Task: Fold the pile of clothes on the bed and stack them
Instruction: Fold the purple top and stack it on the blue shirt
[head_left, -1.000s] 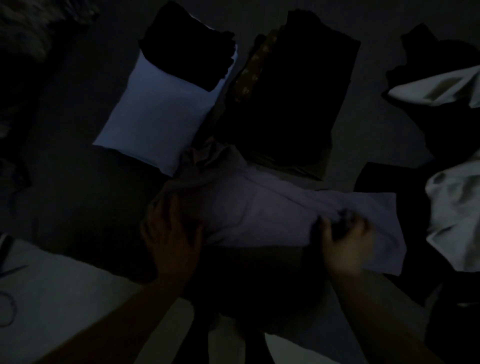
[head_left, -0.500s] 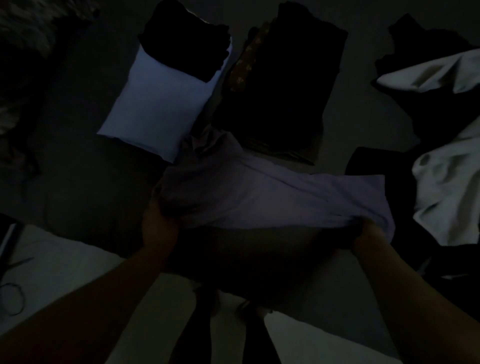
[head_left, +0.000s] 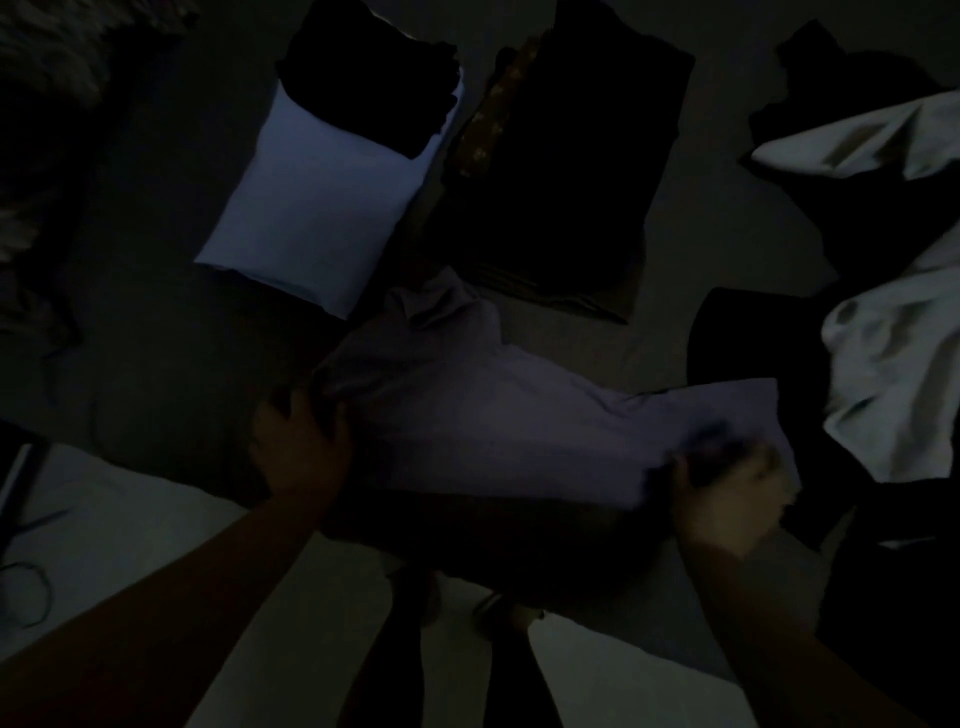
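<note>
Across the near edge of the dark bed (head_left: 156, 338) I see a pale lilac cloth garment (head_left: 493, 415) spread flat. My left hand (head_left: 298, 447) grips its left end, fingers curled into the fabric; my right hand (head_left: 732, 493) pinches its right corner, blurred. Beyond lie a light blue pillow (head_left: 311, 208) under a folded black garment (head_left: 374, 78) and a dark folded stack (head_left: 571, 156). I can read no writing in this gloom.

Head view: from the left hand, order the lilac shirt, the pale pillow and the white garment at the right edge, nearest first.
1. lilac shirt: the left hand grips its left end.
2. pale pillow: beyond the hand, up the bed.
3. white garment: far right, past the right hand.
</note>
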